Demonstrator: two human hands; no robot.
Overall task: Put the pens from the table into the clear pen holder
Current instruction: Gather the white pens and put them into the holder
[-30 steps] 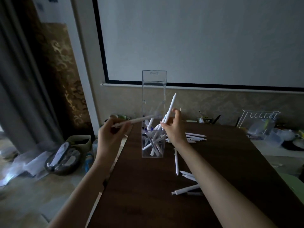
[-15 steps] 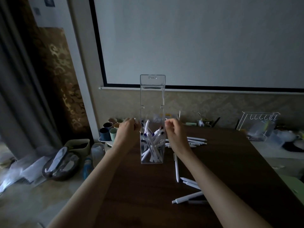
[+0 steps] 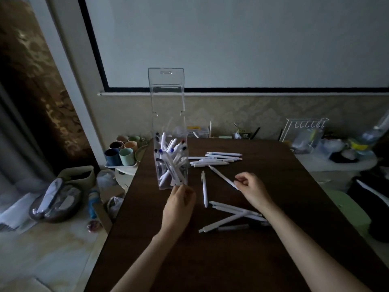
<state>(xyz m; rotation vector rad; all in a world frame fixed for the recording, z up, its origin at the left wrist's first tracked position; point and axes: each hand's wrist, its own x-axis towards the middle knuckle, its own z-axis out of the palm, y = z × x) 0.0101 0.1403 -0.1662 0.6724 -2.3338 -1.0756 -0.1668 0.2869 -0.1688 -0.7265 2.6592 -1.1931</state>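
On a dark wooden table in a dim room, seen from the head camera, we are partway through gathering white pens into a tall clear pen holder standing near the table's left edge, already stocked with a crowd of pens leaning at angles. Our right hand pinches the near end of one white pen between thumb and fingertips; its far tip still points down toward the tabletop, and we cannot tell whether it has lifted clear. Our left hand hovers just before the holder's base with fingers curled together; whether they pinch anything is too dark to tell. Loose pens remain in three places: a row lying just right of the holder, a single pen between our hands, and a crossed pile under our right forearm.

We judge the step in hand to be a pickup, with much of the task still ahead. The next move calls for raising the pinched pen above the holder's front rim, tipping it upright and dropping it among the others without catching the tall back panel.
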